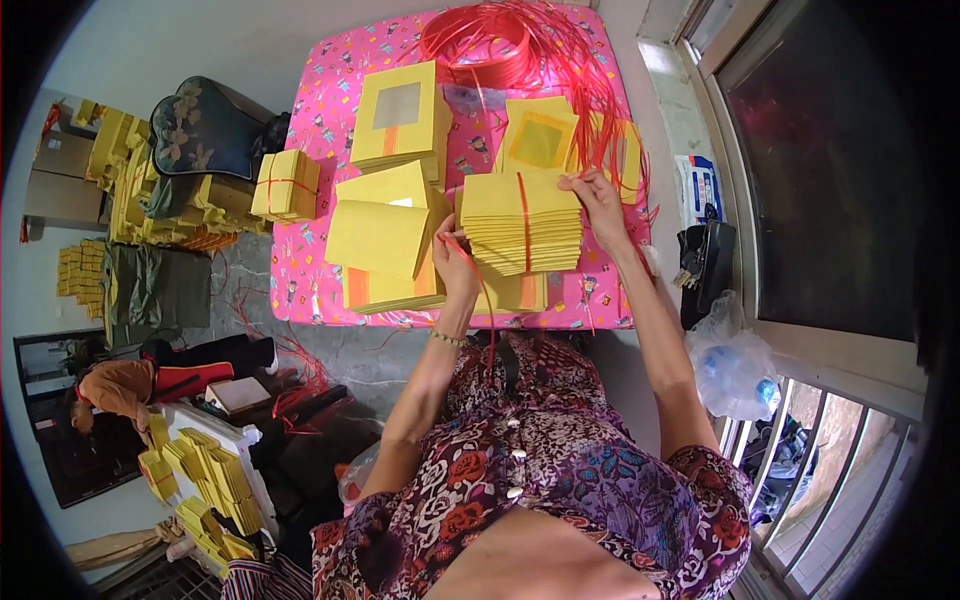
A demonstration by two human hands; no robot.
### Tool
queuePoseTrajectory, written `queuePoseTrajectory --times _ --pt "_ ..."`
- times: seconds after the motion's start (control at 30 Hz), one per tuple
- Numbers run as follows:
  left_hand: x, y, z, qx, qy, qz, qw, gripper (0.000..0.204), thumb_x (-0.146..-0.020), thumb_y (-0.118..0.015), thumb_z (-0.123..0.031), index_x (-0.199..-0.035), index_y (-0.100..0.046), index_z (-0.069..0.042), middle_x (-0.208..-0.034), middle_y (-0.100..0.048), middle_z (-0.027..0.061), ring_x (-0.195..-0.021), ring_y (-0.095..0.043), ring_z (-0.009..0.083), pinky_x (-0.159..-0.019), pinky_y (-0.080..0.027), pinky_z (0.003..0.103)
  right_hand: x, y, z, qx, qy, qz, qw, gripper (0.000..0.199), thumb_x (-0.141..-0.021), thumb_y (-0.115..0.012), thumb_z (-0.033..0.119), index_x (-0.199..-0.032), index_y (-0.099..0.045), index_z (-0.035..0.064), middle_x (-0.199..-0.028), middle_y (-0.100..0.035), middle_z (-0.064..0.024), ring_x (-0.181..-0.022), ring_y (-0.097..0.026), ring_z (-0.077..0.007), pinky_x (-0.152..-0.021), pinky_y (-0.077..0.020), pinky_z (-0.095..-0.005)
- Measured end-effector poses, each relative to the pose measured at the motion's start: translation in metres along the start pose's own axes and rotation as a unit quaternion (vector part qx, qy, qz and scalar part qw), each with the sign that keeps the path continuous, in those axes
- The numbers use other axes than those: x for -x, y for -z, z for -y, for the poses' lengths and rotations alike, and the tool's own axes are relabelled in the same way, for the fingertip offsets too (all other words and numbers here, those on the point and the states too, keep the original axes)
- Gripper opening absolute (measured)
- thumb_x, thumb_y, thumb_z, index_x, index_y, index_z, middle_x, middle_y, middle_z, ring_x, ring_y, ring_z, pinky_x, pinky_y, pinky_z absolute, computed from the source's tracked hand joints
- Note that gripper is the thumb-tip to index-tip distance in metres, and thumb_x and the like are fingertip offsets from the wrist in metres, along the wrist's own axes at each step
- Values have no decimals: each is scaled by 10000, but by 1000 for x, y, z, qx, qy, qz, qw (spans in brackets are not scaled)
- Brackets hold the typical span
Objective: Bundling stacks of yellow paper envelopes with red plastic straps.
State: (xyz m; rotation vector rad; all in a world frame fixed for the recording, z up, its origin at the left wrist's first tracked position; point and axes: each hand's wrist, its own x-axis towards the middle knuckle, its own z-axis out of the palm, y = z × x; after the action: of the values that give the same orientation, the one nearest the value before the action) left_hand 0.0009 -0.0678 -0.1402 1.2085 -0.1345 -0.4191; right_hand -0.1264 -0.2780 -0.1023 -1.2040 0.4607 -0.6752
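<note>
A thick stack of folded yellow paper pieces (500,225) rests in front of me, with a red strap (526,225) running across its middle. My left hand (457,268) is beside the stack's left side, fingers closed on a loose red plastic strap (486,292) that trails down toward the table's near edge. At the stack's far right corner is my right hand (601,207), its thumb and fingers pinched together; what they hold is too small to make out. Left of my left hand lie more yellow paper pieces (375,237), the top one askew.
The pink patterned tabletop (305,265) also bears a taller yellow pile (392,110), a tied yellow bundle (286,186) and a coil of red strapping (475,48) with loose strands. A person (115,385) works at lower left among yellow stacks. A window (830,170) stands at right.
</note>
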Motion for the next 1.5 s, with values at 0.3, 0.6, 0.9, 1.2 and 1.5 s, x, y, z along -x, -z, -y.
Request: queuePoseTrajectory --times 0.3,0.6,0.9,1.2,1.5 --pt "-6 -26 -22 -78 -113 -29 990 329 -1044 -341 -189 -1251 -492 17 -849 -539 -5 -774 -479 58 -753 -429 216 5 -11 7 -9 55 -28 998 89 -967 -551 138 -943 -552 52 -942 -685 -85 -955 -633 -139 -906 -460 -288" --pt "17 9 -30 -232 -97 61 966 298 -1030 -353 -152 -1225 -530 -13 -957 -566 46 -855 -516 120 -770 -433 265 57 10 3 68 -7 31 997 69 -962 -539 85 -929 -554 26 -959 -682 -90 -928 -646 -132 -856 -492 -267" --pt "10 -48 -117 -509 -209 283 786 253 -912 -432 -11 -1145 -513 -64 -651 -567 98 -661 -596 259 -610 -458 364 70 -7 18 86 3 37 996 42 -946 -549 38 -957 -567 1 -965 -688 -80 -943 -648 -128 -871 -496 -253" --pt "26 -104 -75 -464 -191 331 799 124 -950 -436 -107 -1041 -492 -46 -729 -611 189 -696 -616 393 -591 -461 475 77 -11 20 70 -4 28 997 45 -928 -586 40 -941 -591 -3 -969 -680 -36 -885 -600 -59 -775 -477 -219" --pt "22 -103 -60 -566 -229 358 707 207 -806 -579 -83 -984 -477 -51 -781 -635 168 -699 -632 377 -582 -487 469 84 -26 65 379 165 -6 911 162 -802 -670 7 -955 -709 43 -911 -628 -87 -855 -613 -207 -717 -483 -296"
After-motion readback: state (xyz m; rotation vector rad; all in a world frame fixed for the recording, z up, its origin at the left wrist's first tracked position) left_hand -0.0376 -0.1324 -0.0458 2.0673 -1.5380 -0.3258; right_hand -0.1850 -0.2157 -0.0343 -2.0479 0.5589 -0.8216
